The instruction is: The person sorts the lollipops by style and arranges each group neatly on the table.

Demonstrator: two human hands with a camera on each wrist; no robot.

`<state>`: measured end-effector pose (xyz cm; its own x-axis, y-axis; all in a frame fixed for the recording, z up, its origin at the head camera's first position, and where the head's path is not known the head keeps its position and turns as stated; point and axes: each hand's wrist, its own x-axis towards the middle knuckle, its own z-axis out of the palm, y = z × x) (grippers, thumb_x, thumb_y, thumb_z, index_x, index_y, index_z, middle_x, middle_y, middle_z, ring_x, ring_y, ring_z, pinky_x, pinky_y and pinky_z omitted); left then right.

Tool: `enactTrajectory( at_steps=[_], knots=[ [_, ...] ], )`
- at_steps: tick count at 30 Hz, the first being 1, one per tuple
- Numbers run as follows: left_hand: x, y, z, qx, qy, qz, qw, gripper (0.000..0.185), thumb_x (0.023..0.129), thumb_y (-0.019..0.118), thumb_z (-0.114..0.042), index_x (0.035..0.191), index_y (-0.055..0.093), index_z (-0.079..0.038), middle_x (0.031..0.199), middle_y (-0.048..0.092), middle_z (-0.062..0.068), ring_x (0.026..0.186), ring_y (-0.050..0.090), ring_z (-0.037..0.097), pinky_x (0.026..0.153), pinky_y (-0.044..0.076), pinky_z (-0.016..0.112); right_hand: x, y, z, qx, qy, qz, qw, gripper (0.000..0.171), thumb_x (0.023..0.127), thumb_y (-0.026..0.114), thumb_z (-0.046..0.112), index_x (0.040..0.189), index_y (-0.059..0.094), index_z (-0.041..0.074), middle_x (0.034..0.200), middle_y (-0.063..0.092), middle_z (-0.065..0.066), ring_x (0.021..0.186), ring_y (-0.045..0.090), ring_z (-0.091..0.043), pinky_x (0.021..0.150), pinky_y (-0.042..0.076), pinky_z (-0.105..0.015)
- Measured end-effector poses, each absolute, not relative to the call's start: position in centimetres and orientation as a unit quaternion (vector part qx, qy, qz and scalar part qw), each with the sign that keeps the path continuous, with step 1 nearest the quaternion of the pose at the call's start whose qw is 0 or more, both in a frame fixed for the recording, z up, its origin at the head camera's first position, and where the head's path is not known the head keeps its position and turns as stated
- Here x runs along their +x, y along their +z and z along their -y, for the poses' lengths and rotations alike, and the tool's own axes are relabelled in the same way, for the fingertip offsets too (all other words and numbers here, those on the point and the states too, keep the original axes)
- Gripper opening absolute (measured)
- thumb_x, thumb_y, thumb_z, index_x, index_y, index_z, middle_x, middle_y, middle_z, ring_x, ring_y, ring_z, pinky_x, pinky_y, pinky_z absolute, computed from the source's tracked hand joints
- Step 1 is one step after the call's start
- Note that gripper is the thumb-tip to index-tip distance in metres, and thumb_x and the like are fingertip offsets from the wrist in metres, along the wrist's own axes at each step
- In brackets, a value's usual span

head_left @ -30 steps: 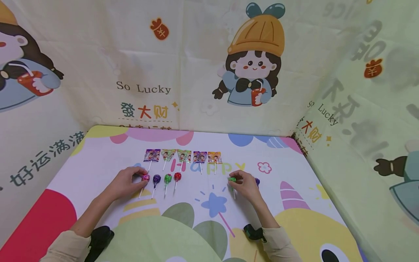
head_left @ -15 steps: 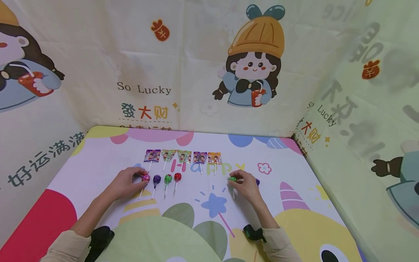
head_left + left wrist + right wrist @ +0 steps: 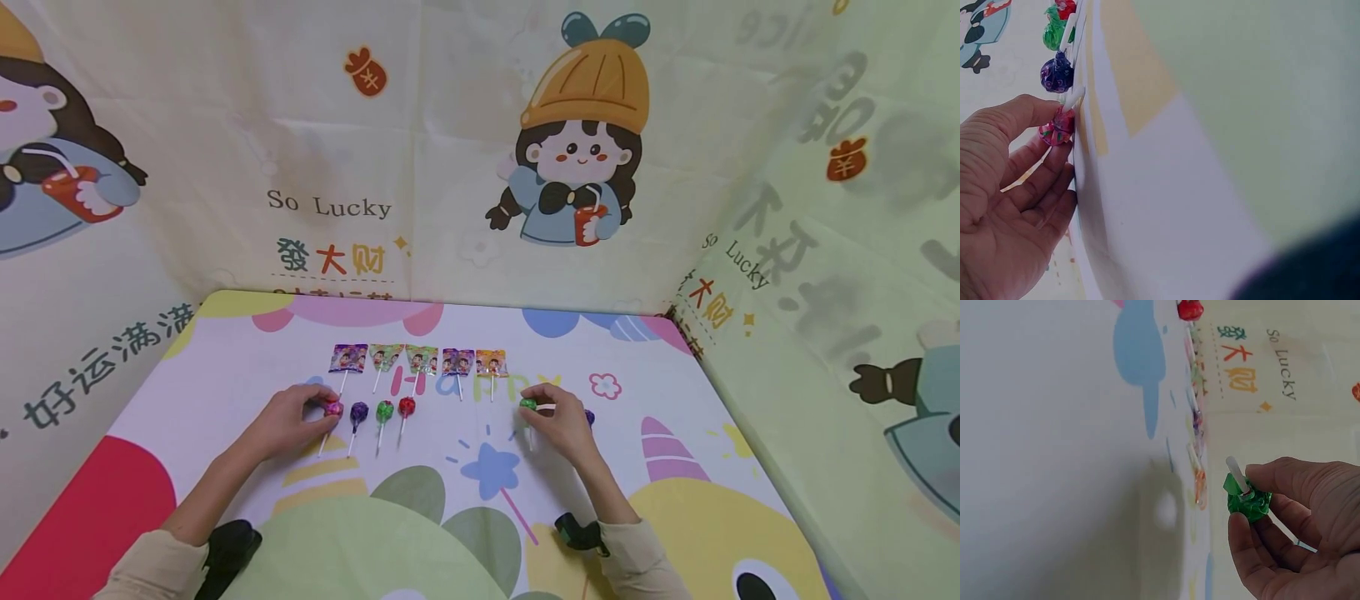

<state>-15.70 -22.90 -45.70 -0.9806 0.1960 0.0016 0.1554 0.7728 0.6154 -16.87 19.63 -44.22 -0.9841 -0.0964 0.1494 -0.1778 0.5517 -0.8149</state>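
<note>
Right hand point(image 3: 561, 425) pinching green lollipop point(image 3: 528, 404), now lifted slightly farther off table point(image 3: 660, 392) than before. Left hand point(image 3: 288, 419) unchanged, fingertips pinching pink lollipop point(image 3: 333, 408) in row.

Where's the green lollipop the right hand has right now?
Head view: right of centre, the green lollipop is pinched in the right hand, just below the orange packet ending the back row.

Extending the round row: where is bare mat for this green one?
Bare mat runs from the red lollipop to the right hand holding the green lollipop. It is crowded by the left hand and along the flat-wrapper row.
</note>
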Motion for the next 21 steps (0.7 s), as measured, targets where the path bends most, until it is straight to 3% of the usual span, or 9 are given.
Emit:
enactTrajectory(
  at_steps=[7, 21],
  knots=[
    [-15.5, -45.6, 22.8, 0.096, 0.322, -0.942, 0.026, 0.032, 0.083, 0.074, -0.027, 0.107, 0.066, -0.009, 0.106, 0.065, 0.008, 0.103, 0.056, 0.03, 0.096, 0.043, 0.056, -16.9, -43.9, -19.1, 0.072, 0.472, 0.878, 0.033, 0.022, 0.08, 0.077, 0.01, 0.101, 0.069, 0.009, 0.096, 0.068, -0.002, 0.092, 0.062, -0.018, 0.08, 0.056, -0.032],
    [-15.5, -45.8, 22.9, 0.099, 0.323, -0.941, 0.021, 0.032, 0.082, 0.075, -0.027, 0.107, 0.066, -0.009, 0.105, 0.065, 0.007, 0.102, 0.056, 0.029, 0.095, 0.044, 0.056, -16.8, -43.5, -17.8, 0.101, 0.489, 0.866, 0.041, 0.022, 0.079, 0.077, 0.006, 0.099, 0.069, 0.007, 0.096, 0.068, -0.003, 0.092, 0.064, -0.02, 0.08, 0.056, -0.034]
  ],
)
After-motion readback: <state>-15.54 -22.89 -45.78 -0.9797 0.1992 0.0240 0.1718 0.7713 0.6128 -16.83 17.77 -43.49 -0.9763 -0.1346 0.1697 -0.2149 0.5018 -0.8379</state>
